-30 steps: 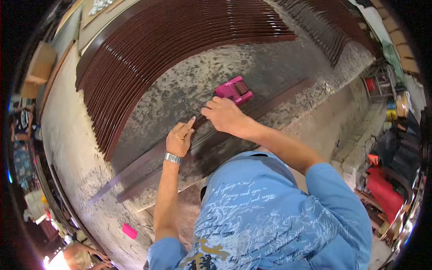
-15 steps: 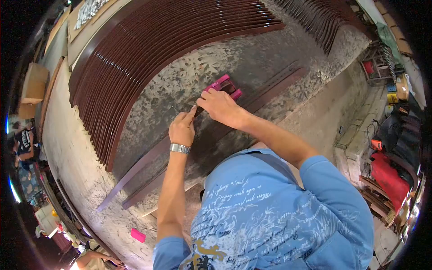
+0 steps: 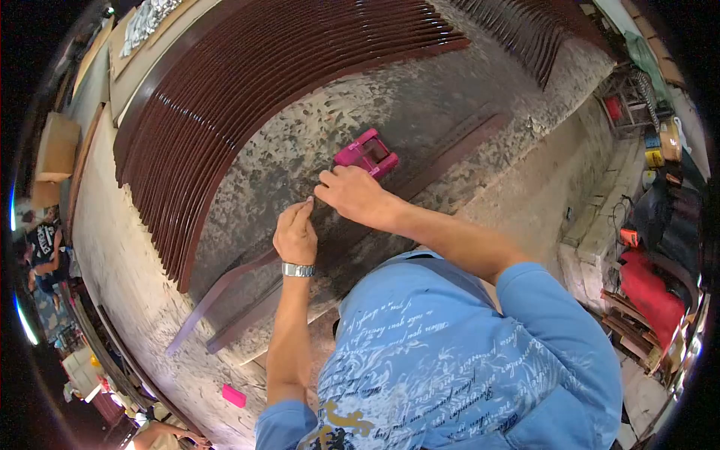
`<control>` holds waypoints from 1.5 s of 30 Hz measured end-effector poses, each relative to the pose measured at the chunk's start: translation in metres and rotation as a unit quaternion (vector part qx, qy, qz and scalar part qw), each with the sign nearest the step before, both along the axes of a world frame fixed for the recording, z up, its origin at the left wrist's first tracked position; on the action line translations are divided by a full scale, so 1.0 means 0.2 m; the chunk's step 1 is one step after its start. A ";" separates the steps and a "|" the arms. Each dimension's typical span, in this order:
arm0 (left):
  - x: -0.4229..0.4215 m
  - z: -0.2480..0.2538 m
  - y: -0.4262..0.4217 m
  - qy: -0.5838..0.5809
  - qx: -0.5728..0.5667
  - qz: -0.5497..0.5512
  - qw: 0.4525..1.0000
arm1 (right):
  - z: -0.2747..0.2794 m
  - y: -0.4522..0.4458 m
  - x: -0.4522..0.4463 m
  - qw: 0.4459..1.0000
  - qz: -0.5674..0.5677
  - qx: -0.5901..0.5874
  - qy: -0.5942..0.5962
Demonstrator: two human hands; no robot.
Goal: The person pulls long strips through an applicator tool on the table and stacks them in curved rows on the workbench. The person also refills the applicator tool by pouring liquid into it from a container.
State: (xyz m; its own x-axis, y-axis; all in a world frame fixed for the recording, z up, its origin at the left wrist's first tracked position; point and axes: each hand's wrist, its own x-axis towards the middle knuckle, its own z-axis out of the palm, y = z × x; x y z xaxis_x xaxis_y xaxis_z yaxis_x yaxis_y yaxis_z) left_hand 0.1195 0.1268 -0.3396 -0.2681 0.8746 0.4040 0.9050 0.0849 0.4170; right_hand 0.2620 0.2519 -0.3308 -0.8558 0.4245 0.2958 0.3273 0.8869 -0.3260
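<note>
My left hand (image 3: 296, 234), with a metal watch at its wrist, pinches a long brown strip (image 3: 217, 292) that looks like leather. The strip bends up from the table's lower left into the fingers. My right hand (image 3: 354, 195) is closed just beside the left fingertips; what its fingers hold is hidden. Right behind its knuckles sits a pink open box (image 3: 367, 152) with something brown inside. A second brown strip (image 3: 450, 150) lies flat across the table, passing under my right forearm.
Many glossy brown strips (image 3: 225, 112) stand in a curved row at the back left, with another bunch (image 3: 517, 34) at the back right. A pink block (image 3: 234, 395) lies near the left edge. Another person (image 3: 46, 244) is at the far left. Red cloth (image 3: 651, 289) hangs at the right.
Both hands have moved slightly left and toward my body, away from the pink box. The held strip now arches more off the table. The pink box has turned slightly.
</note>
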 end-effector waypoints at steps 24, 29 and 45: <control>0.32 -0.19 0.42 0.004 0.036 0.002 0.999 | -0.09 0.38 0.33 0.997 -0.027 0.041 -0.058; 0.38 -0.17 0.47 0.017 0.042 0.021 0.999 | -0.07 0.65 0.63 0.996 -0.050 0.056 -0.044; 0.49 -0.10 0.56 0.089 -0.063 0.059 0.992 | -0.01 1.64 2.19 0.945 -0.265 0.067 -0.177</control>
